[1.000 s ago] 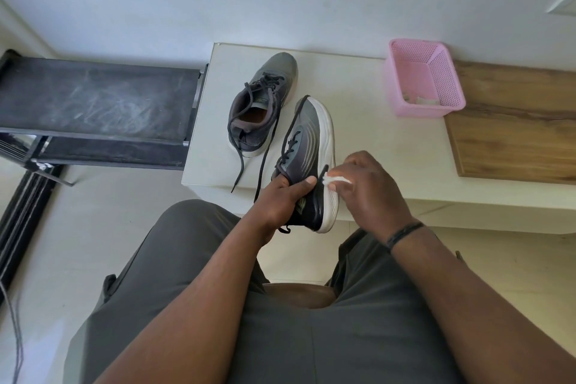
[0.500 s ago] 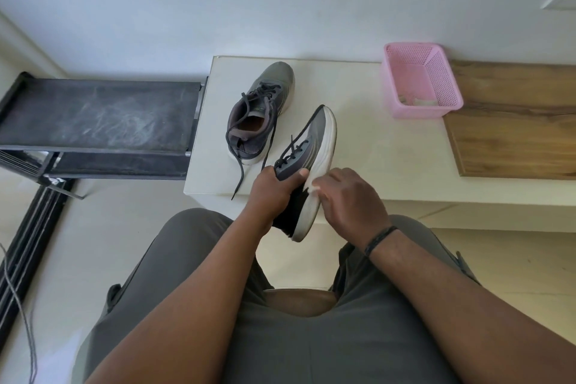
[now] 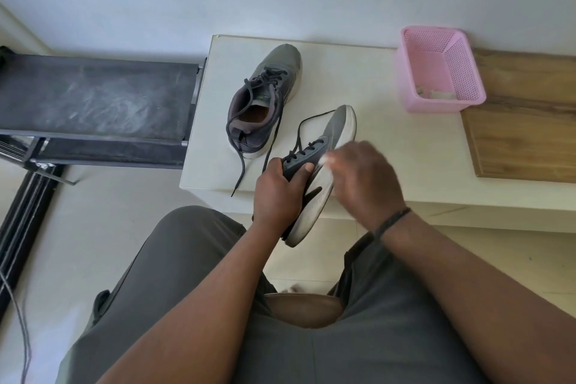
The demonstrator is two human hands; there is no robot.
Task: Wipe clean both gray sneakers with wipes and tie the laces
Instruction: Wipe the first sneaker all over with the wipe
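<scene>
My left hand point(image 3: 277, 193) grips a gray sneaker point(image 3: 336, 131) by its tongue and collar, tilted on its side over the front edge of the white table point(image 3: 389, 146), white sole facing right. My right hand point(image 3: 364, 181) is blurred and holds a white wipe point(image 3: 322, 160) against the sneaker's side, near the sole. The wipe shows only as a small white bit at the fingertips. The second gray sneaker point(image 3: 265, 97) stands upright on the table behind, its dark laces loose and trailing toward the table's edge.
A pink mesh basket point(image 3: 436, 68) with scraps inside sits at the back right, next to a wooden board point(image 3: 526, 121). A dark metal rack point(image 3: 93, 103) stands left of the table. A cable point(image 3: 18, 315) lies on the floor at lower left.
My right hand has slid with the wipe from the heel end up along the sneaker's side. The held sneaker has tilted a little more, and the camera view has shifted slightly.
</scene>
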